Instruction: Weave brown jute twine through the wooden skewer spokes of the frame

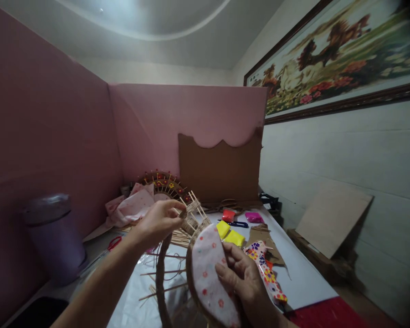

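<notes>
My right hand (242,273) grips a half-round panel (208,273) covered in pale cloth with small red flowers, thumb flat on its face. Thin wooden sticks (200,209) stick out from the panel's rim, with brown twine (193,207) woven across them near the top. At those upper sticks my left hand (164,217) is closed in a pinch on the twine; the exact strand is hard to see. A brown twine-wrapped curved band (160,273) crosses the sticks on the left side of the piece.
Behind stands a similar decorated half-round piece (162,182) beside crumpled floral cloth (133,205). Yellow packets (234,237), a red packet (228,215), a dark blue cutter (237,224) and a flowered cutout (266,271) lie to the right. A purple tumbler (54,241) stands left, near red-handled scissors (114,243).
</notes>
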Demonstrator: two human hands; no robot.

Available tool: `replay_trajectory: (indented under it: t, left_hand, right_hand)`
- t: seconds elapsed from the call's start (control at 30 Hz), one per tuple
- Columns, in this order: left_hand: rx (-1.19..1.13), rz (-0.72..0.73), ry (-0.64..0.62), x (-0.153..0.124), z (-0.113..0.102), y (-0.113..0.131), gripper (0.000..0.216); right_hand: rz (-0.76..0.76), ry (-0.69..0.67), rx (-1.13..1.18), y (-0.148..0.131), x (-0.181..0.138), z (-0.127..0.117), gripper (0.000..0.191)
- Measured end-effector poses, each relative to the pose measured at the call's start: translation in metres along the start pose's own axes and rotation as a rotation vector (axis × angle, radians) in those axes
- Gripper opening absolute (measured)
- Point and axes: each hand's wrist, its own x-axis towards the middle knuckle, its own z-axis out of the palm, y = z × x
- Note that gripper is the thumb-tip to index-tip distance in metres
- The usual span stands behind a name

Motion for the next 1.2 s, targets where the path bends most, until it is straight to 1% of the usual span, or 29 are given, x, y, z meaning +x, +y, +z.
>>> replay_trajectory:
  t: [0.13,0.3,0.4,0.5,0.63,0.77,0.97,1.2]
  left_hand:
    - [-0.173,-0.087,-0.113,0.005,-0.008,0.005,0.029]
    - [-0.306,-0.102,-0.194,0.008,-0.01,0.001,0.027]
    - [-0.362,-0.112,-0.245,0.008,-0.009,0.0,0.029]
    - [-0.386,-0.134,-0.242,0.008,-0.007,0.001,0.031]
    - [-0.398,-0.15,-0.239,0.009,-0.007,0.001,0.029]
    - [-0.416,-0.143,-0.234,0.01,-0.005,-0.001,0.029]
    - [-0.353,-0.088,-0.242,0.012,-0.002,-0.004,0.027]
    - [-0.352,-0.087,-0.21,0.011,0.001,-0.004,0.024]
  right_hand:
    - [-0.011,0.022,0.02,-0.001,0.0,0.003,0.032]
    - [0.006,0.05,0.068,-0.002,0.0,0.007,0.037]
    - [0.004,0.039,0.088,-0.001,0.0,0.006,0.038]
    - [0.013,0.026,0.091,0.0,0.001,0.004,0.036]
    - [0.029,0.04,0.089,0.001,0.0,0.004,0.036]
    - [0.034,0.049,0.093,0.003,0.0,0.005,0.036]
    - [0.039,0.057,0.085,0.003,0.001,0.004,0.034]
    - [0.021,0.039,0.079,0.001,0.001,0.004,0.032]
